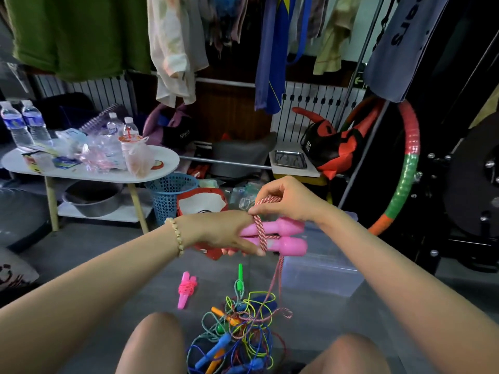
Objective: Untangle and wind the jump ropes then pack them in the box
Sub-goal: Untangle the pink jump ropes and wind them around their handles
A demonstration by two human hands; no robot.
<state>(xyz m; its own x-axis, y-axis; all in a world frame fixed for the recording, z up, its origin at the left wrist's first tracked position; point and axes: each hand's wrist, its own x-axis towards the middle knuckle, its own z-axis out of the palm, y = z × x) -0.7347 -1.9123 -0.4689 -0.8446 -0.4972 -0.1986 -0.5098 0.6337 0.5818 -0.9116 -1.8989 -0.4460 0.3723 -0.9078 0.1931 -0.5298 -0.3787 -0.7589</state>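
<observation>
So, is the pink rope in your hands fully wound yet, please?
Only partly wound: the rope has a few turns around the pink handles, and its remainder trails down to the tangled pile.

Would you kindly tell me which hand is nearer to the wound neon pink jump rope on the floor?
Left. The left hand, gripping the pink plastic handles, is up and right of that wound rope; the right hand, pinching striped braided cord, is farther right.
</observation>
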